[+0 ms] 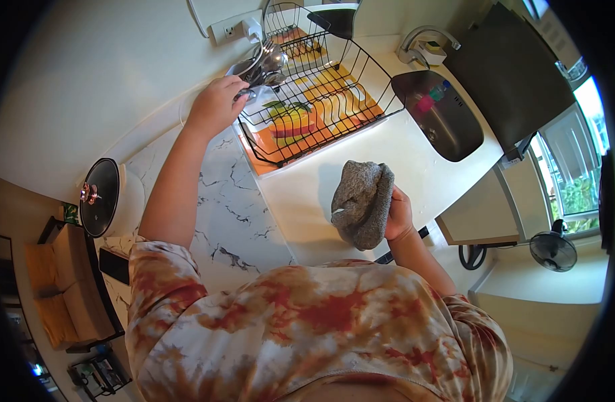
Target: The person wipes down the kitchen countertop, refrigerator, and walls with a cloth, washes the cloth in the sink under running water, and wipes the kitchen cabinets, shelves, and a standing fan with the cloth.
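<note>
My left hand (217, 106) is at the left end of the black wire dish rack (280, 163), next to the utensil holder. Its fingers are closed on a shiny metal utensil (247, 96), mostly covered by the hand, so its exact kind does not show. Several pieces of metal cutlery (274, 59) stand upright in the holder just beyond my fingers. My right hand (399, 214) grips a bunched grey cloth (362, 201), held over the white counter in front of my body. Fabric hides part of that hand's fingers.
An orange patterned mat (262, 159) lies under the rack. Right of it is a sink (448, 127) with a faucet (424, 40). A plugged-in charger (252, 28) sits at the wall outlet. A glass-lidded pot (99, 197) and a phone (115, 265) are at left.
</note>
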`<state>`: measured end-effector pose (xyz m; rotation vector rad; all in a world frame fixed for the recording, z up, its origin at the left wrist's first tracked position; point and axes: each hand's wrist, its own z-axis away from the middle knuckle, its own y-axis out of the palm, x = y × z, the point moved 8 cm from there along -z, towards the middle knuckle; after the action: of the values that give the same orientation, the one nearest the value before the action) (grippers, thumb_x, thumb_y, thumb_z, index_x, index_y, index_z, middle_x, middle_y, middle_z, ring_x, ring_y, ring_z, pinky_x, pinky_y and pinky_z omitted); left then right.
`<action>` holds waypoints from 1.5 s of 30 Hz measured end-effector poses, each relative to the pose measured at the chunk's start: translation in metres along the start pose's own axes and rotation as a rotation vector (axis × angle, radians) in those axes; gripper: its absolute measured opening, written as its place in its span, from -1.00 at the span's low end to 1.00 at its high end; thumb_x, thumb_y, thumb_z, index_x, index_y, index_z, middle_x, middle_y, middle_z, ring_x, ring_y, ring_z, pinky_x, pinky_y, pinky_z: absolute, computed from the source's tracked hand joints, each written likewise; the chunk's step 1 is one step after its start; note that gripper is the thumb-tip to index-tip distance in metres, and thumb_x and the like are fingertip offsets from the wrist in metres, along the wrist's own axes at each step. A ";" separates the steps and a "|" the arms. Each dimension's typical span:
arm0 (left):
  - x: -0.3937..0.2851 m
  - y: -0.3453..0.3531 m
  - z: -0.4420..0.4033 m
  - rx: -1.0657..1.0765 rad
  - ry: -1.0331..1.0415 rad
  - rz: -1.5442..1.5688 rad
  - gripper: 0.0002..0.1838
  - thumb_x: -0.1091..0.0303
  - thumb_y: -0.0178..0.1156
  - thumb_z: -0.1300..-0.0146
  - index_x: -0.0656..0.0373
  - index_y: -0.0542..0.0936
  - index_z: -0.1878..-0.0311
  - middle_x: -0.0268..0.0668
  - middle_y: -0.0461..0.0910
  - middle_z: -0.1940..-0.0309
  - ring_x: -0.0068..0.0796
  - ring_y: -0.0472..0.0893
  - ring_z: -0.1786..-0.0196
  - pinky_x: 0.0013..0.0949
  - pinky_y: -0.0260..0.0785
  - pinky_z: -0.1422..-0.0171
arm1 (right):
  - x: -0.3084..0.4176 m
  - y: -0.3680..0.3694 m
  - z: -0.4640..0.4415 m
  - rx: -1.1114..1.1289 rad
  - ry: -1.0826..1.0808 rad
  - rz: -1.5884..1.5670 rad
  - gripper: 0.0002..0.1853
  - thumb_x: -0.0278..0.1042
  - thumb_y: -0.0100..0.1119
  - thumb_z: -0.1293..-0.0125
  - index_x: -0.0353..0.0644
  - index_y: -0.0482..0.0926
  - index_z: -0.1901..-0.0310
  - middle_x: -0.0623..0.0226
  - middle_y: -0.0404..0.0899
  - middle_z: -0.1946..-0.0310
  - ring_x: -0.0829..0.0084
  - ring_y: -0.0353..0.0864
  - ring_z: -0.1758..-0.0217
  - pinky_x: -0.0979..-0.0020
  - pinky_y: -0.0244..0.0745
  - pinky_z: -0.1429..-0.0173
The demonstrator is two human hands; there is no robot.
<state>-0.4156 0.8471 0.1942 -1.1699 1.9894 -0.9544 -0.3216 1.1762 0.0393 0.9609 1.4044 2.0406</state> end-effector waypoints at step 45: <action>-0.201 0.008 0.088 -0.036 -0.385 1.488 -0.53 0.08 -0.15 -0.50 0.26 0.48 -0.19 -0.18 0.42 -0.24 -0.43 0.41 -0.18 -0.35 0.14 -0.36 | -0.041 0.117 0.037 0.026 -0.271 1.085 -0.70 -0.22 -0.06 -0.49 -0.27 0.49 -0.03 0.48 0.50 0.32 0.65 0.44 0.27 0.54 0.42 0.12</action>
<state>-0.2670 1.0078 0.1719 0.2801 1.8413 0.0982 -0.2667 1.1267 0.1452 2.2478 0.7916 2.3962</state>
